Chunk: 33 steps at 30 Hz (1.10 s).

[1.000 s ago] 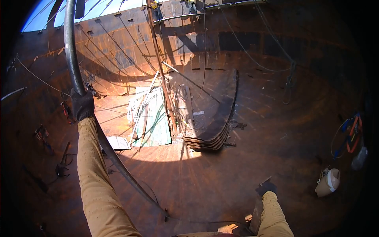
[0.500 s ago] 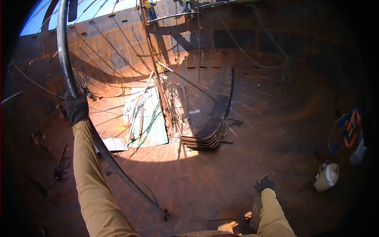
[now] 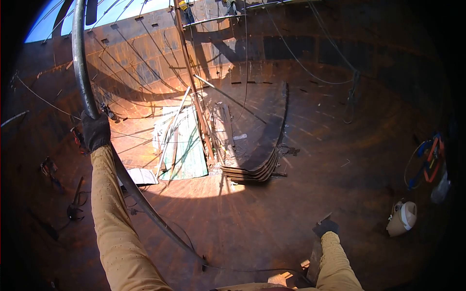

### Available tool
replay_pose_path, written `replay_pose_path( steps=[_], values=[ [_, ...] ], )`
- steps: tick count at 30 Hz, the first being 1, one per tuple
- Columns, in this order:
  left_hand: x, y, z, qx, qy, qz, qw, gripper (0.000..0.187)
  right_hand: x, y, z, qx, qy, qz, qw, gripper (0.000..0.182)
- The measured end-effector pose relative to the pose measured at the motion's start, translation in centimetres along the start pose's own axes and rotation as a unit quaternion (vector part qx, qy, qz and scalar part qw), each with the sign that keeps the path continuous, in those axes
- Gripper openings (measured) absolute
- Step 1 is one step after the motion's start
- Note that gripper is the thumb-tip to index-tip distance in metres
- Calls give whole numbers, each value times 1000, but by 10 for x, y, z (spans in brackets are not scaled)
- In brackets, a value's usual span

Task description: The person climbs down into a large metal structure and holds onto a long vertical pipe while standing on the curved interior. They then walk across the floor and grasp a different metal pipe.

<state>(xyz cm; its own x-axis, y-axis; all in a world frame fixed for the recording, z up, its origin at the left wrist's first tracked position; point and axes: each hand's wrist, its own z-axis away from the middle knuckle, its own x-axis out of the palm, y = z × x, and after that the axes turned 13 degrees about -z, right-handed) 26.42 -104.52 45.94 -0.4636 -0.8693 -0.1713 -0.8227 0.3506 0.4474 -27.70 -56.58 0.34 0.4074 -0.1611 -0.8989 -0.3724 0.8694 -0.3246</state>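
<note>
My left hand [image 3: 95,132], in a dark glove, is wrapped around a long grey metal pipe [image 3: 80,63]. The pipe rises past the top of the view and appears as a curve running down to the floor below my arm. At the lower right, my gloved right hand [image 3: 326,227] is closed beside a flat dark metal piece [image 3: 314,257] standing by my forearm. A short thin bit [image 3: 324,218] sticks out above its fingers; what the hand grips is hard to make out. Tan sleeves cover both arms.
Rusty curved steel walls surround the floor. Ahead lie stacked curved plates [image 3: 257,172], pale green sheets [image 3: 187,145] and an upright post [image 3: 191,82]. A beige container [image 3: 402,218] and an orange-and-blue harness-like bundle [image 3: 432,157] are at right. People [image 3: 230,7] stand on a high platform [image 3: 213,20].
The view has shifted very slightly. My left hand stays on the pipe and my right hand keeps its place.
</note>
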Motion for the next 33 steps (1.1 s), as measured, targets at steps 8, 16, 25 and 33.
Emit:
replay_pose_path(
  steps=[8,16,25,33],
  values=[
    [-4,4,2,-4,5,-1,1000,33,7,3,-7,4,10,5,1000,55],
    [1,2,1,-21,8,-21,1000,36,8,7,-5,-22,26,-19,999,55],
    [-7,12,7,-13,33,6,999,34,5,4,-2,-10,19,-16,1000,53],
    [-1,7,3,-4,39,17,999,34,1,2,2,-6,9,-5,1000,52]
  ],
)
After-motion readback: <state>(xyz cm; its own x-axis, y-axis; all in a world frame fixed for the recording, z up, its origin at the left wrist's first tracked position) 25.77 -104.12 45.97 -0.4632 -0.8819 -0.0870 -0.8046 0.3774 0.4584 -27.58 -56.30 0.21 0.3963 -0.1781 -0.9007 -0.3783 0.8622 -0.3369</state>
